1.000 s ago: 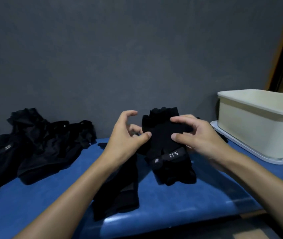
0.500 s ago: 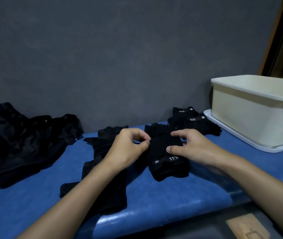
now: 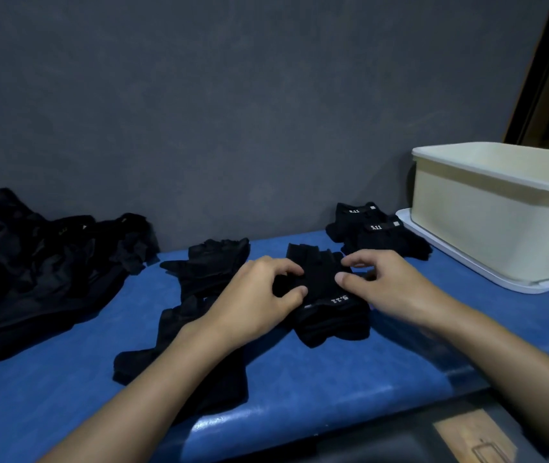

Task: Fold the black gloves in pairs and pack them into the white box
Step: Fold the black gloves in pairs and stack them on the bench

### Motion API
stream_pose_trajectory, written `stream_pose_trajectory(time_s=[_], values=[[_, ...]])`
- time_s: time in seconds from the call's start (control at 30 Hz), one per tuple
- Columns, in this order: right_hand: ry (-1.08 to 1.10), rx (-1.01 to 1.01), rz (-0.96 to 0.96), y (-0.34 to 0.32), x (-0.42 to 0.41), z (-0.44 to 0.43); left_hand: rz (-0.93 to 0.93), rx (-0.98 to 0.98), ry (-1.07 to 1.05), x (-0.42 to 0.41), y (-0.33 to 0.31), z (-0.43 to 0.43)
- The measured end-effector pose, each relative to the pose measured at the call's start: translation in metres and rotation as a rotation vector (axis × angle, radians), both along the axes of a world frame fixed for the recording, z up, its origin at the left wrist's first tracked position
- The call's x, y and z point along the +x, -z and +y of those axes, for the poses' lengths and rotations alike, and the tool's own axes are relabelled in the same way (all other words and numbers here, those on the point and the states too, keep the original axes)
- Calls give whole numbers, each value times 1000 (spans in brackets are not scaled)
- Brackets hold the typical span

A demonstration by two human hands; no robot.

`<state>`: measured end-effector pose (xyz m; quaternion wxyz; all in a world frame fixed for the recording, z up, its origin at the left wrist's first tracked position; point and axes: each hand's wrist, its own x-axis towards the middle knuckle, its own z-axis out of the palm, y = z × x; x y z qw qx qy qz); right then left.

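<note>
A stacked pair of black gloves (image 3: 326,295) with a "5.11" wrist strap lies flat on the blue surface (image 3: 333,379) in the middle. My left hand (image 3: 259,305) pinches its left edge between thumb and fingers. My right hand (image 3: 387,289) grips its right edge. The white box (image 3: 493,215) stands at the right on a white lid (image 3: 460,262). Two folded glove pairs (image 3: 376,232) lie next to the box, against the wall. Loose black gloves (image 3: 206,275) lie under and beside my left forearm.
A heap of black gloves (image 3: 42,262) fills the left end of the surface. A grey wall runs close behind everything. The surface's front edge curves down near my forearms, with a dark floor and a wooden piece (image 3: 477,439) below right.
The glove pair went from held up in the air down onto the blue surface. Both hands came down with it and now pinch its edges. The camera tipped and shifted.
</note>
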<state>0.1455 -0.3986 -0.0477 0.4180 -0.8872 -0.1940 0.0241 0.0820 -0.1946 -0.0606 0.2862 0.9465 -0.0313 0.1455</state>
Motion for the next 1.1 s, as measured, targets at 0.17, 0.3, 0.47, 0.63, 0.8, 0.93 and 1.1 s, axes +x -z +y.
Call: stream_pose_trajectory(time_s=[0.17, 0.3, 0.47, 0.63, 0.8, 0.93, 1.1], values=[[-52, 44, 35, 5, -9, -13, 31, 100, 3, -1, 3, 7], [-59, 126, 33, 8, -12, -15, 21, 156, 17, -1, 3, 6], [-55, 119, 31, 8, -14, -18, 23, 107, 39, -4, 2, 8], [-51, 83, -100, 11, -14, -17, -30, 57, 9, -9, -9, 24], [-198, 5, -168, 14, -16, -12, -113, -42, 65, -11, -11, 20], [-234, -201, -179, 22, -14, -12, -41, 94, 211, -8, -1, 9], [-196, -19, -210, 14, -7, -7, -12, 173, 192, -2, 1, 3]])
